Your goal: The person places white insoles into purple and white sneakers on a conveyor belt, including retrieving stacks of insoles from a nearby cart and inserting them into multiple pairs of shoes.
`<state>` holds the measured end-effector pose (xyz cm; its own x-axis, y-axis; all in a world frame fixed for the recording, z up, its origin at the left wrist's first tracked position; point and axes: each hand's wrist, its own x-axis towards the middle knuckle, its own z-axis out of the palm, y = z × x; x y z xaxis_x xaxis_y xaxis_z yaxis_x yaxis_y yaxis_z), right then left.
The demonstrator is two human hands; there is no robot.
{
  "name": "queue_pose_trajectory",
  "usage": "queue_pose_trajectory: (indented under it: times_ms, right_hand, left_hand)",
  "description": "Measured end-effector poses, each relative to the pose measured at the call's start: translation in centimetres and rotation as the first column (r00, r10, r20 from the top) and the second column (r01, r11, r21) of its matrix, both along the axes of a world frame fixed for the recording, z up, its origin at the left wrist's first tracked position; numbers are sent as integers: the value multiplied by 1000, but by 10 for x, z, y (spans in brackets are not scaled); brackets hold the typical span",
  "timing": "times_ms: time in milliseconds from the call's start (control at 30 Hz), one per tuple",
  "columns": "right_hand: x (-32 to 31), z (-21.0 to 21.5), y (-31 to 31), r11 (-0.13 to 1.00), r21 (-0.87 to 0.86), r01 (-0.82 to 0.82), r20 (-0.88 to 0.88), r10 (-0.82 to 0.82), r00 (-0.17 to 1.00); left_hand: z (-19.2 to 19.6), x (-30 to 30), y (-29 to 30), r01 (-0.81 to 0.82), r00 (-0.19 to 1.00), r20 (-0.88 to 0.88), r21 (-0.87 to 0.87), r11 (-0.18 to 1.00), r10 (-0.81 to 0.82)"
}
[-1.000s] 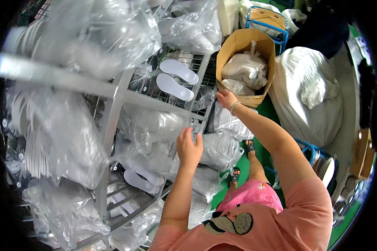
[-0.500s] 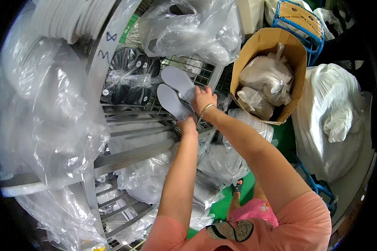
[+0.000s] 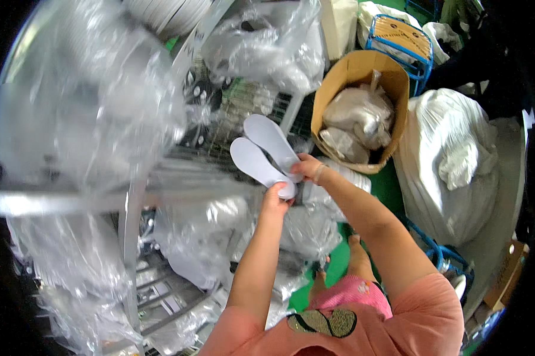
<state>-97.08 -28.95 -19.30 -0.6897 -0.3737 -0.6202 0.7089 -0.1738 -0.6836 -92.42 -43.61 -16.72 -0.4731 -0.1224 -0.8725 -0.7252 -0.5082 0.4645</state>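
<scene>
White soles [image 3: 268,136] are extending over the wire shelf [image 3: 239,96], near ends gripped: the left hand [image 3: 275,198] is holding one, the right hand [image 3: 308,168] the other. Gripping both evenly is likely preventing slips.

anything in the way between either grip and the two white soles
Nothing visible: the left grip holds the near end of the left sole, the right grip that of the right sole. The clear plastic bag near the top lies beyond them.
</scene>
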Motion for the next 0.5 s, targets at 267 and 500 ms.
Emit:
queue_pose_trajectory:
  times_ms: [267, 500]
  right_hand:
    - [335, -8, 46, 743, -418, 522, 388, -373, 843]
    - [525, 92, 37, 657, -291, 695, 254, -647, 719]
  left_hand:
    - [16, 225, -5, 415, 898, -8, 352, 839, -440]
    - [63, 336, -23, 553, 677, 99, 586, 592, -729]
